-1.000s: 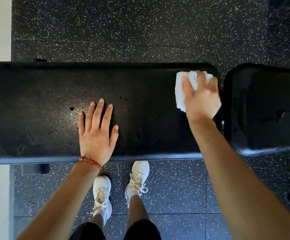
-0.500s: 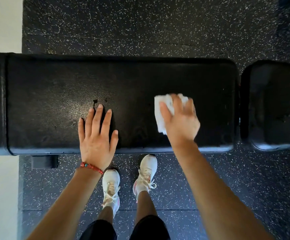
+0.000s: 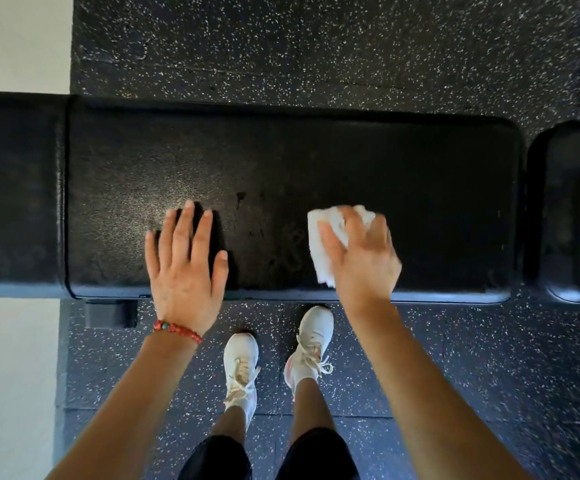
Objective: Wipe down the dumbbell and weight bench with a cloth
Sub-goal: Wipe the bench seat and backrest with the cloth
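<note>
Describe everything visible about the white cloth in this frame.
The cloth is white, folded or bunched into a small pad, soft-looking and slightly blurred. It lies on the black bench pad, near its front edge. The right hand covers its right part, fingers over it; its left edge shows. The left hand rests apart.

I see the black weight bench (image 3: pixel 316 161) lying crosswise over the speckled floor (image 3: pixel 316 46). On its near half my left hand (image 3: pixel 186 268) rests flat, fingers straight, a red bead bracelet (image 3: pixel 177 330) at the wrist. To its right, my right hand (image 3: pixel 361 261) presses a white cloth (image 3: pixel 323 244) on the pad. White sneakers (image 3: pixel 241 368) stand below the bench edge.
</note>
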The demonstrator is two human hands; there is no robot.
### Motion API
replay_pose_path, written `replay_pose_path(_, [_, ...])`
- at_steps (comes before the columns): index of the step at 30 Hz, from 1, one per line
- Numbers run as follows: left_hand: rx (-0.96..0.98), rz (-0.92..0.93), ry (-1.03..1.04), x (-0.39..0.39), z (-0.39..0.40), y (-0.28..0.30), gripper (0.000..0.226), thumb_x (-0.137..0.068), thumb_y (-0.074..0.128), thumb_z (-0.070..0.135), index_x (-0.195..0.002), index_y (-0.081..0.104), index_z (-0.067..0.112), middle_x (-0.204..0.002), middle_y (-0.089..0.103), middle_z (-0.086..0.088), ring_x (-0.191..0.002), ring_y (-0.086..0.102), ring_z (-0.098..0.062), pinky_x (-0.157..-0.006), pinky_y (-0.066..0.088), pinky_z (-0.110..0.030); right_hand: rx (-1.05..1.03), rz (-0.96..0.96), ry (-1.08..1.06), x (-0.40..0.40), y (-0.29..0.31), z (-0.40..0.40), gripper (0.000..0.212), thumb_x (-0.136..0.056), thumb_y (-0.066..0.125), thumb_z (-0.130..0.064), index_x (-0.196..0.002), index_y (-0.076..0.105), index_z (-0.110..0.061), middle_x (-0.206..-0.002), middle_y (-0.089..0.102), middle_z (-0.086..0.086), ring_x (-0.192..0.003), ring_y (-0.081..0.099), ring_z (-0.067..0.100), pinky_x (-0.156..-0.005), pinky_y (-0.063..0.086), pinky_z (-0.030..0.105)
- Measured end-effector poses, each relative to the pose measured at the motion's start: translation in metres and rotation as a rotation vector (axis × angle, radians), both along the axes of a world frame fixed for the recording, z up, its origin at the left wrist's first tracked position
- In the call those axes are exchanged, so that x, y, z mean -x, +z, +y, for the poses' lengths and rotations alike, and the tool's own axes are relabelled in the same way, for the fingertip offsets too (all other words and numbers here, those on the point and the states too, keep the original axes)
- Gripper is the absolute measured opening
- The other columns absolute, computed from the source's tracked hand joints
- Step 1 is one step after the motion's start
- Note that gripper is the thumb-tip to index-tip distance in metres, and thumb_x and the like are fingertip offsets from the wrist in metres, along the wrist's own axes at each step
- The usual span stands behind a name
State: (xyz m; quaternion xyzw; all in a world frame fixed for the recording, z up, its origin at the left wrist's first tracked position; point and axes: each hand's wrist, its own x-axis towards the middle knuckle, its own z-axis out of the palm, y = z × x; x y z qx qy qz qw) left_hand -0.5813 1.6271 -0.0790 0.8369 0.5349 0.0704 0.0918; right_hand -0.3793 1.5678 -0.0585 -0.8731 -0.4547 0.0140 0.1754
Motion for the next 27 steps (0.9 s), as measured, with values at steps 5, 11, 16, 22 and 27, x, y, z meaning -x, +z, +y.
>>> replay_pose_path(5, [-0.002, 0.022, 0.020, 0.026, 0.009, -0.009, 0.050, -0.093, 0.035, 0.033, -0.138, 0.039, 0.011, -0.145, 0.037, -0.016, -0.135, 0.027, -0.036, -0.110, 0.013, -0.054, 0.042, 0.068, -0.112, -0.016, -0.002, 0.066, 0.034, -0.088, 0.057, -0.038, -0.111, 0.064, -0.014, -0.104, 0.059, 0.021, -0.086, 0.060, 0.033, -0.057, 0.046, 0.035])
replay_pose_path(11, [0.016, 0.027, 0.026, 0.023, 0.009, -0.009, 0.051, -0.092, 0.036, 0.032, -0.139, 0.038, 0.012, -0.146, 0.038, -0.015, -0.135, 0.027, -0.036, -0.111, 0.012, -0.053, -0.021, 0.032, -0.027, 0.046, -0.004, 0.010, 0.036, -0.083, 0.056, -0.038, -0.097, 0.069, -0.007, -0.077, 0.059, 0.021, -0.060, 0.060, 0.033, -0.039, 0.047, 0.030])
replay_pose_path(16, [0.041, 0.013, 0.025, 0.024, 0.009, -0.008, 0.051, -0.092, 0.036, 0.032, -0.139, 0.037, 0.012, -0.146, 0.038, -0.014, -0.135, 0.027, -0.036, -0.111, 0.012, -0.053, -0.007, 0.049, 0.006, 0.076, 0.000, 0.016, 0.036, -0.081, 0.052, -0.041, -0.087, 0.072, -0.011, -0.072, 0.059, 0.016, -0.055, 0.059, 0.028, -0.037, 0.046, 0.028])
replay_pose_path(22, [0.100, 0.002, 0.007, 0.027, 0.011, 0.001, 0.051, -0.092, 0.035, 0.031, -0.139, 0.039, 0.011, -0.145, 0.039, -0.014, -0.135, 0.029, -0.036, -0.110, 0.015, -0.054, -0.018, 0.059, -0.025, 0.077, -0.001, 0.109, 0.029, -0.079, 0.068, -0.037, -0.092, 0.070, -0.011, -0.079, 0.061, 0.018, -0.062, 0.060, 0.028, -0.045, 0.049, 0.032])
replay_pose_path(27, [0.143, -0.034, -0.057, 0.037, 0.013, 0.011, 0.049, -0.093, 0.033, 0.029, -0.137, 0.043, 0.009, -0.146, 0.039, -0.013, -0.136, 0.030, -0.034, -0.109, 0.019, -0.052, 0.002, -0.021, 0.038, 0.097, -0.006, 0.062, 0.040, -0.083, 0.044, -0.044, -0.093, 0.071, -0.015, -0.075, 0.059, 0.015, -0.058, 0.058, 0.025, -0.041, 0.049, 0.029])
